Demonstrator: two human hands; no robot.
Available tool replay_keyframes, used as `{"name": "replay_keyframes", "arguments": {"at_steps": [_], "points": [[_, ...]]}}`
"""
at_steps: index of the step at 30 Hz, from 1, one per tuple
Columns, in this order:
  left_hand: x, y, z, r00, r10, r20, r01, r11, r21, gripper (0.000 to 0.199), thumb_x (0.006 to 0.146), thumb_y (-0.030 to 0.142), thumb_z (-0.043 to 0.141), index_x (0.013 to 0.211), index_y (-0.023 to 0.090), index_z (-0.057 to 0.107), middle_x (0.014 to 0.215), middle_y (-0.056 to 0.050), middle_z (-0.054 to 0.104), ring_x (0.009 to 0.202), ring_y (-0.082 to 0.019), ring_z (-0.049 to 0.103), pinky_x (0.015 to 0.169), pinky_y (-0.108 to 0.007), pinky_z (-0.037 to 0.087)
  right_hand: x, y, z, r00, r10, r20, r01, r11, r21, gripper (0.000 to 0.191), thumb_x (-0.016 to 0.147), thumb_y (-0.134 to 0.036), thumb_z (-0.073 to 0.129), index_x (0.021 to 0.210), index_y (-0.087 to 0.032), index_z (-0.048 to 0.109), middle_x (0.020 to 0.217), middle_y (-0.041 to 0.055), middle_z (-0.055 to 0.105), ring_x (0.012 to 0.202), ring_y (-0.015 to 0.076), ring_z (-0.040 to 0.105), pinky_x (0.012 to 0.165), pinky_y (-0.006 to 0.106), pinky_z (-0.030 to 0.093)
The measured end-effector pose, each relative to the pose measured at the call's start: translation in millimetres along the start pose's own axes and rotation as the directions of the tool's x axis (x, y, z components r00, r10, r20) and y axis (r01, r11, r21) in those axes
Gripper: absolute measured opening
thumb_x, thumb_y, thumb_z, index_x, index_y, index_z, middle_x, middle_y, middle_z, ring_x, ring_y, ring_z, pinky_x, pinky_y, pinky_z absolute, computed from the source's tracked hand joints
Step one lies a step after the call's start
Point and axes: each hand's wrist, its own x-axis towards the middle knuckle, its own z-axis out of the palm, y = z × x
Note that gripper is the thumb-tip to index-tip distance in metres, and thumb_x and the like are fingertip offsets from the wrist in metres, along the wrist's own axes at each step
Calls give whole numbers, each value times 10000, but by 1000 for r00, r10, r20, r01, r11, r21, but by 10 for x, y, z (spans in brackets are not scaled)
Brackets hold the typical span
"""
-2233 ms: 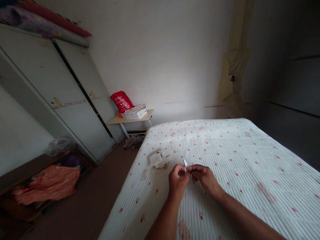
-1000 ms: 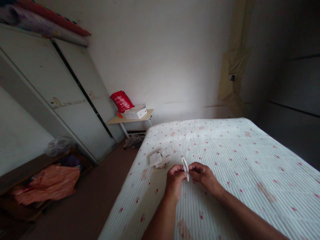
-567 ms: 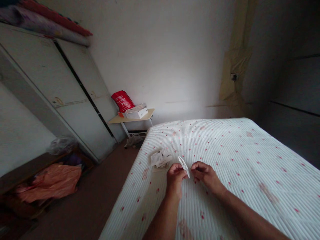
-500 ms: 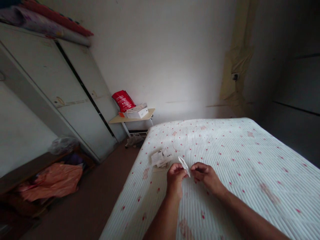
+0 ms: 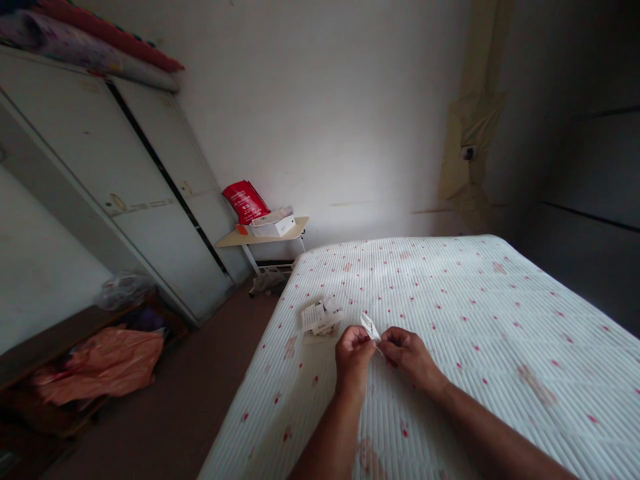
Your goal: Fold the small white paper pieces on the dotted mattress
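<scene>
Between my two hands, just above the bed, is a small folded white paper piece [image 5: 370, 327], its upper end sticking up past the fingers. My left hand [image 5: 354, 353] pinches it from the left. The fingertips of my right hand [image 5: 407, 353] are closed at its lower right edge; they cover that part of it. Left of and beyond my hands, a pile of printed white papers [image 5: 323, 316], perhaps in a clear bag, lies on the bed cover [image 5: 430, 287], which is white, ribbed and dotted with red.
At the bed's far left corner stands a small table [image 5: 235, 238] with a red bag [image 5: 246, 202] and a white box [image 5: 275, 227] on it. A wardrobe [image 5: 145, 147] lines the left wall. An orange plastic bag [image 5: 103, 363] lies on a low wooden shelf [image 5: 50, 337].
My right hand has moved a little left, and its fingertips now meet the paper where a gap was before. The paper has turned slightly and looks a bit more spread.
</scene>
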Motion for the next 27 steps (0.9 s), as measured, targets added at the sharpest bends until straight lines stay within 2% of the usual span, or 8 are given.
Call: {"name": "replay_keyframes", "arguments": {"at_steps": [5,12,18,27], "points": [[1,4,11,996,84,-13,-81,987,135,80,568,133,550,630,158,507,571,38,499,560,-95,456,540,-192,354,-18,-38,13,1000,22,-10,-22,1000,-11,178,707,-327,546,614,-181,505,457,-50,471,420,88,415,447,222,314],[22,35,-25,999,5,33,-7,998,63,91,554,168,594,608,154,522,551,39,511,538,-94,451,531,-194,353,15,30,-26,999,-2,51,-2,997,75,204,702,-348,596,631,-179,505,485,-56,473,435,82,420,458,215,322],[2,48,-10,998,-32,52,29,998,63,108,555,178,633,601,146,540,549,36,529,529,-88,452,525,-190,343,28,13,-9,995,-95,-8,96,988,119,234,684,-378,621,645,-188,490,534,-60,451,454,75,402,456,211,336],[-17,56,-16,998,-18,62,11,993,115,95,577,202,617,624,140,562,543,16,556,527,-102,477,523,-199,351,-2,-63,-16,997,-66,-39,69,996,63,252,706,-406,581,625,-177,516,509,-44,476,450,84,428,448,209,358]]}}
